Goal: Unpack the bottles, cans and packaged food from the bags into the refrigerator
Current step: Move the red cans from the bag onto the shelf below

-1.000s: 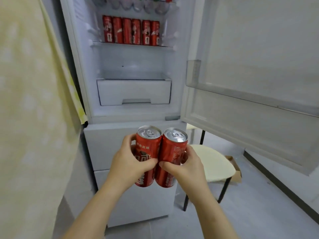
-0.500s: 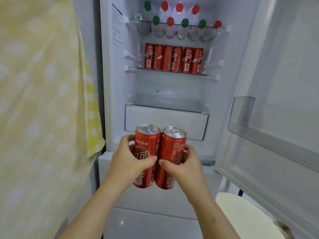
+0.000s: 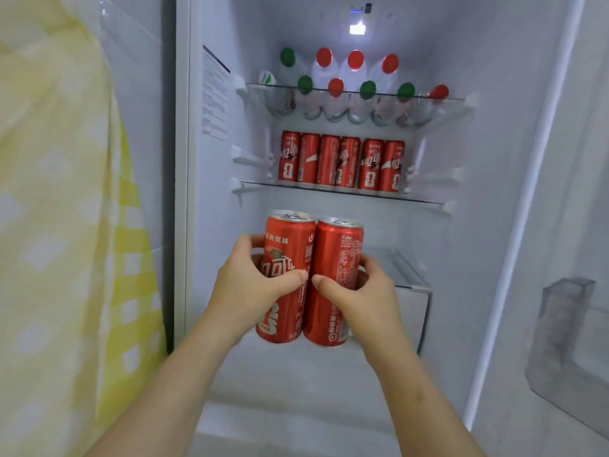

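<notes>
Cans: two red ones, upright, side by side and touching, held in mid-air in front of the open refrigerator (image 3: 214, 225). They sit below the middle shelf (image 3: 425, 201) and in front of the white drawer (image 3: 412, 311).

Left grip (image 3: 250, 285) is wrapped around the left can (image 3: 290, 239), thumb across the front. Right grip (image 3: 362, 298) is wrapped around the right can (image 3: 336, 255) the same way. The thumb tips nearly meet at the seam between the cans. Neither can rests on anything.

Middle shelf already has a row of six cans (image 3: 341, 164) at the back, with bare glass in front of it. That's my guess for the drop spot. Top shelf (image 3: 459, 99) is full of bottles (image 3: 354, 90) lying on their sides in two layers, caps facing out.

Risks from here:
- Can tops are just below the middle shelf's front edge. Lift too close in and the rims catch the glass, which can twist a can out of its grip.
- Push in too deep and the pair hits the standing row. The cans are tall and narrow, so one tipping could take its neighbours down.
- Each can has only one grip on it. If the pair separates or slides during set-down, one may land tilted.
- A hard knock on the shelving could make the stacked bottles roll forward.

Yellow patterned cloth (image 3: 66, 225) hangs on the left, clear of the arms. Door bin (image 3: 566, 341) on the right is well apart.
</notes>
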The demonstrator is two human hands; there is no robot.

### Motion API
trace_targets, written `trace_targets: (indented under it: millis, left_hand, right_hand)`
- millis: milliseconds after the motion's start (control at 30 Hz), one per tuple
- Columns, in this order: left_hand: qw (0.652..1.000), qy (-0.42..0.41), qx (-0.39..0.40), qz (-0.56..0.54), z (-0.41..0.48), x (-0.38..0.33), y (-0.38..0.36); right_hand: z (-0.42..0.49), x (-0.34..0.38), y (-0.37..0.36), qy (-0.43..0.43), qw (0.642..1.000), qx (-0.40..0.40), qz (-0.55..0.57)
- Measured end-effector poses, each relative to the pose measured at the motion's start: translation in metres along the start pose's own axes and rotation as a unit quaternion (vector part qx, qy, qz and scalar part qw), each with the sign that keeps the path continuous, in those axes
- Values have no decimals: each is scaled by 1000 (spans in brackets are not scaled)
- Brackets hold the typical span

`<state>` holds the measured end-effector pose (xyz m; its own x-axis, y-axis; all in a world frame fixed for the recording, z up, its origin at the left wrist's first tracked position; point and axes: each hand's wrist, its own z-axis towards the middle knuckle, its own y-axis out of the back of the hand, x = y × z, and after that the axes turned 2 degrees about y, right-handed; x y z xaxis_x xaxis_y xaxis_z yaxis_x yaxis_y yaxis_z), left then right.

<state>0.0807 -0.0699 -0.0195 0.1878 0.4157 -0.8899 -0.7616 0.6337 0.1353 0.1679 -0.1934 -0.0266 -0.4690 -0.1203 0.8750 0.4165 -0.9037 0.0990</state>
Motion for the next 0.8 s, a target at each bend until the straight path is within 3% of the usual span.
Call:
trace_targets:
  millis: [500,800]
  left_hand:
    - [995,-78,20,-62,180,-20,16]
    - [991,-129,-7,-27,247,-47,7]
  right_hand:
    - [152,34,-64,95,993,-67,34]
    - [223,55,-67,118,990,-72,19]
